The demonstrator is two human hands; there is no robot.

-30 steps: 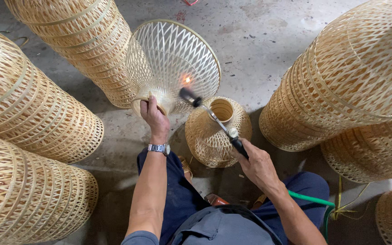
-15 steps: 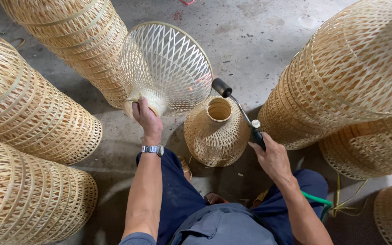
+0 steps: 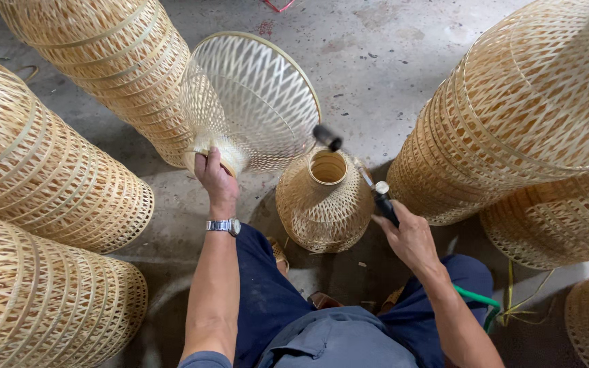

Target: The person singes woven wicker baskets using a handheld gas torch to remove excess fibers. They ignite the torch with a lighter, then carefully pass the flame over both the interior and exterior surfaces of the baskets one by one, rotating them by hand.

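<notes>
Gripping woven shade (image 3: 260,102) neck, left hand (image 3: 214,178); right hand (image 3: 407,235) clenches torch (image 3: 359,170); basket stacks (image 3: 526,102) crowd around

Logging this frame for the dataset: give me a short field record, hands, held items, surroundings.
left hand: grips narrow neck of pale woven shade, held up, tilted
right hand: holds black-handled torch, nozzle above small basket; no flame visible
small basket: upright on floor, between the knees
stacks of woven baskets: on both sides
green hose: by the right leg
floor: bare concrete

The left hand (image 3: 214,178) is raised forward, fingers curled in a closed grip; the right hand (image 3: 409,235) is likewise clenched, its forearm angled inward.
</notes>
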